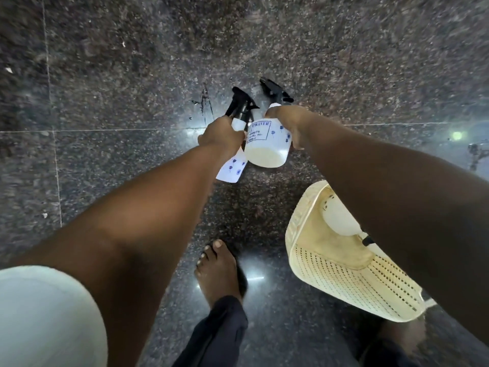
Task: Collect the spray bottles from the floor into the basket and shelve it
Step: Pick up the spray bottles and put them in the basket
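I hold one white spray bottle in each hand above the dark granite floor. My left hand (221, 135) is shut around the neck of a white spray bottle (232, 166) with a black trigger head. My right hand (289, 123) grips a second white spray bottle (267, 147) with blue print and a black trigger. The two bottles touch each other. A cream perforated plastic basket (341, 274) stands on the floor to the lower right, partly hidden by my right forearm. Another white bottle (340, 218) lies inside it.
Polished speckled granite floor (132, 75) with tile seams spreads all around. My bare left foot (218, 271) stands just left of the basket, and dark trouser legs show at the bottom edge. A scuff mark (205, 102) lies beyond the bottles.
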The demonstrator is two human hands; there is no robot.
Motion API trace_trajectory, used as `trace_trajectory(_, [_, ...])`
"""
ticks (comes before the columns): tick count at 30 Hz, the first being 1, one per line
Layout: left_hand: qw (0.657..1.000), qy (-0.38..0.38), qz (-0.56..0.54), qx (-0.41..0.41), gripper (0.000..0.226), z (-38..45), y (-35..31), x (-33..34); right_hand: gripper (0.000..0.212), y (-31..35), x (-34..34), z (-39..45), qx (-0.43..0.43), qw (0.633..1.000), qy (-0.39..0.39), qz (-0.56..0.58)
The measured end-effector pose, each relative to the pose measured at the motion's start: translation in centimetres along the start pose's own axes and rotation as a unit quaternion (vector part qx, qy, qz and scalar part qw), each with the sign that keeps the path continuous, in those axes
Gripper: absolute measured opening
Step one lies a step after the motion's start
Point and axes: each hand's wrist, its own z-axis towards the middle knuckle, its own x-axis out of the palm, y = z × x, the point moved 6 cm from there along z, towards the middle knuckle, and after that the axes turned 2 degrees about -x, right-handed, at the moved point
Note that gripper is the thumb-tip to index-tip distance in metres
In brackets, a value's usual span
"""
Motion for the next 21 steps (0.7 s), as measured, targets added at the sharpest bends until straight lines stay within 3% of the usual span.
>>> trace_trajectory(4, [0.997,-0.009,-0.045,0.058,0.025,-3.9,-0.4,0.0,0.044,-1.2,-2.4,-3.8,-0.026,0.998,-0.007,0.062])
trace_trajectory(9, [0.967,-0.088,-0.204,0.124,0.027,-13.5,-1.4,-3.0,0.028,-1.7,-10.4,-12.9,-0.181,0.974,-0.117,0.069])
trace_trajectory(13, [0.952,-0.149,-0.235,0.128,0.021,-24.2,-2.3,-4.3,0.022,-4.8,-17.0,-23.6,-0.246,0.943,-0.217,0.046])
trace_trajectory(17, [0.968,-0.119,-0.176,0.131,0.036,-31.7,-3.7,-2.1,0.026,-10.3,-20.4,-31.1,-0.260,0.933,-0.241,0.056])
trace_trajectory(21, [0.979,-0.004,-0.169,0.117,0.044,-34.0,-5.0,1.7,0.042,-16.5,-20.9,-34.5,-0.295,0.933,-0.203,0.037])
